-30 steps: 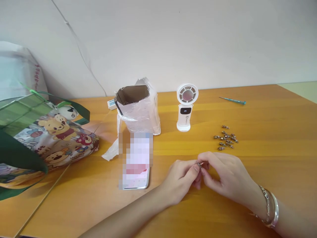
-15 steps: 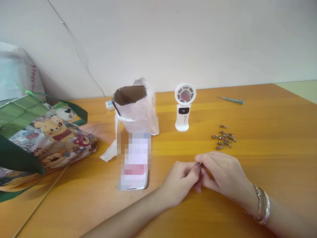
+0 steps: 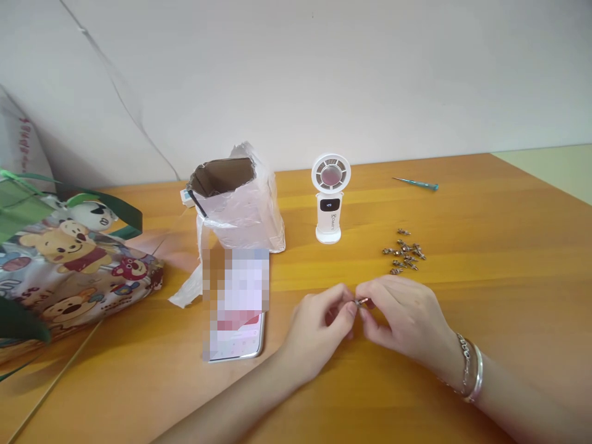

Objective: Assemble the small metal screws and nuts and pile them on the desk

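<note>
My left hand (image 3: 317,330) is closed, pinching a small metal part (image 3: 360,303) between thumb and index finger. At the part's other end, the bent fingers of my right hand (image 3: 407,311) close around it; the fingertips partly hide it. Just beyond my right hand, several similar metal parts (image 3: 406,249) lie in a loose pile on the wooden table (image 3: 370,394). They are silvery, short and narrow at one end; finer detail is too small to tell.
A thin screwdriver (image 3: 423,184) with a teal handle lies behind the pile. A white handheld fan (image 3: 328,222) stands upright mid-table. Left of it are an open carton in white plastic (image 3: 250,213), a phone (image 3: 238,345) with a blurred screen, and a cartoon-print bag (image 3: 87,265).
The whole view has shifted, so things appear farther left. Both hands still meet at the metal part, which shows more between the fingertips now.
</note>
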